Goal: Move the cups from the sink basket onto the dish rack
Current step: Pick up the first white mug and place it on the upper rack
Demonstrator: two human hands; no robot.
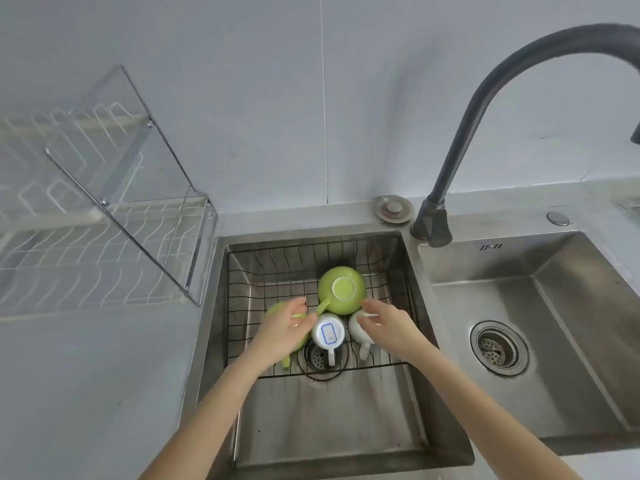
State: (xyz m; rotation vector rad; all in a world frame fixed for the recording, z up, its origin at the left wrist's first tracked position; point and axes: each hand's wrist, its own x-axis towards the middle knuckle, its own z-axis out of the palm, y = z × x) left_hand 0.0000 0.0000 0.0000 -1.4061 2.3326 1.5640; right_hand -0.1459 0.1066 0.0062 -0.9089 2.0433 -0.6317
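Observation:
A black wire sink basket (270, 265) sits in the left sink and holds several upside-down cups. A large green cup (343, 289) lies at the back. A white cup with a blue label (328, 332) stands in front of it. My left hand (284, 329) rests over a second green cup (277, 311), mostly hiding it, fingers curled around it. My right hand (384, 323) covers a plain white cup (356, 327), whose handle points toward me. The white wire dish rack (86, 244) stands on the counter to the left.
A clear splash panel (131, 168) leans between the dish rack and the sink. A dark curved faucet (450, 188) rises behind the divider. The right sink (519, 306) has an open drain strainer. A sink plug (393, 209) lies on the back ledge.

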